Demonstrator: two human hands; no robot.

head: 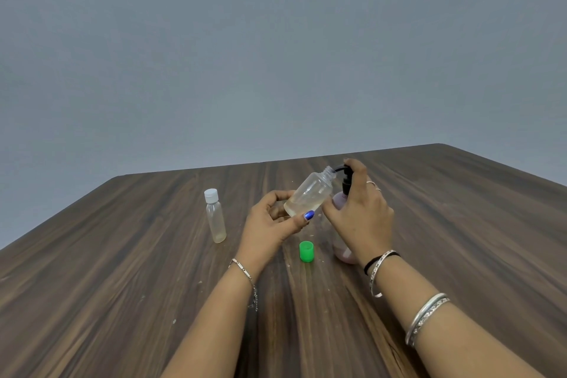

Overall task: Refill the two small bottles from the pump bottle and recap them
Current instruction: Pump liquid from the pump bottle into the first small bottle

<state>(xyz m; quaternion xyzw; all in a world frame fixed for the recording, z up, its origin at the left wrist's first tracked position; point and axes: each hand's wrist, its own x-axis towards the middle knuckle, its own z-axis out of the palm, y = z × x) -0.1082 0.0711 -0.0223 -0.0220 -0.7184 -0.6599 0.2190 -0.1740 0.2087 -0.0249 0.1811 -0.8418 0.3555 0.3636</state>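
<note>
My left hand (271,224) grips a clear uncapped small bottle (310,193), tilted with its open neck against the black nozzle of the pump bottle (343,250). A little clear liquid lies in the tilted bottle's base. My right hand (362,209) wraps around the pump bottle, with fingers curled over its black pump head (346,176). Most of the pump bottle is hidden behind that hand. A green cap (306,251) stands on the table between my wrists. A second small clear bottle (215,216) with a white cap stands upright to the left.
Everything sits on a dark wood-grain table (153,285), whose far edge runs across the middle of the view before a plain grey wall. Small pale specks dot the tabletop.
</note>
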